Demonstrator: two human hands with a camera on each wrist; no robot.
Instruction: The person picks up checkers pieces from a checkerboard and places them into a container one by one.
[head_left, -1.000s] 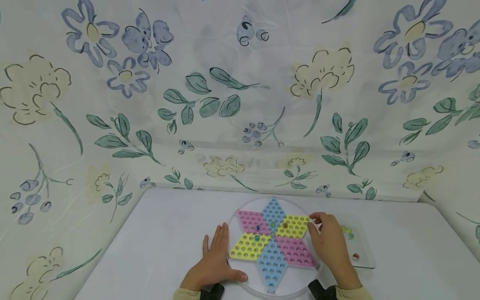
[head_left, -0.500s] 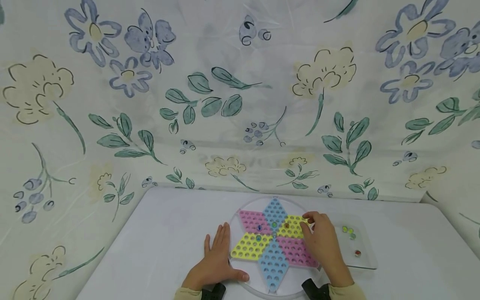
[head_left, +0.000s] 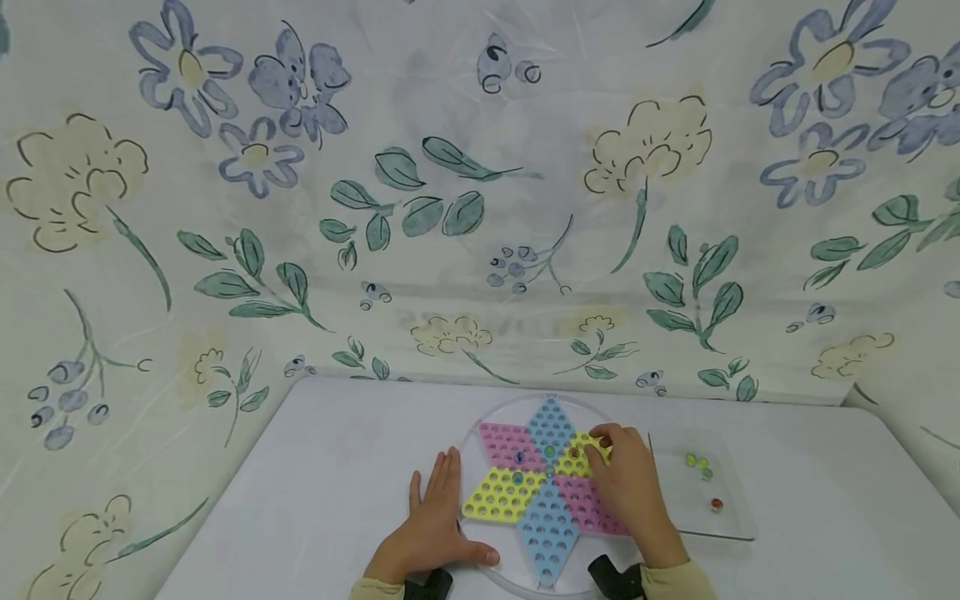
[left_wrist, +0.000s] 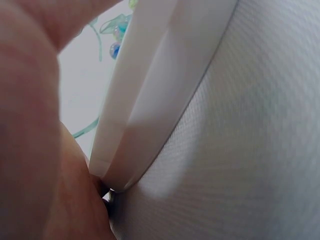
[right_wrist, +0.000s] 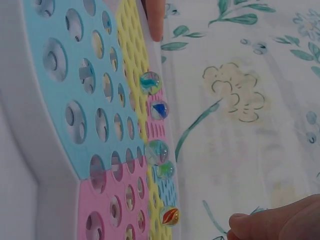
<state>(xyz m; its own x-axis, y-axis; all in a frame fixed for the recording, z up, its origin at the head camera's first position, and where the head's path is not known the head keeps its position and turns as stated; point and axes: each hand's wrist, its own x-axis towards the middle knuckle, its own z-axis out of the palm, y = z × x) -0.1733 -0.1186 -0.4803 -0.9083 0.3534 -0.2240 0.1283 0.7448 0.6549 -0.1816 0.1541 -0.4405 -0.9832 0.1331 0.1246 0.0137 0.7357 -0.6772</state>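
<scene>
My left hand [head_left: 431, 529] lies flat on the desk [head_left: 315, 467], fingers straight and together, thumb against the rim of the round board [head_left: 480, 560], bracing it so it cannot slide; my right hand [head_left: 626, 487] hovers over the yellow point of the star, fingertips bunched as if pinching something small, though I cannot tell what; 5 marbles [right_wrist: 156, 151] sit in holes near the board's centre, where the dimples hold them; spare marbles [head_left: 697, 463] wait in the clear tray [head_left: 731, 529] just right of the board.
</scene>
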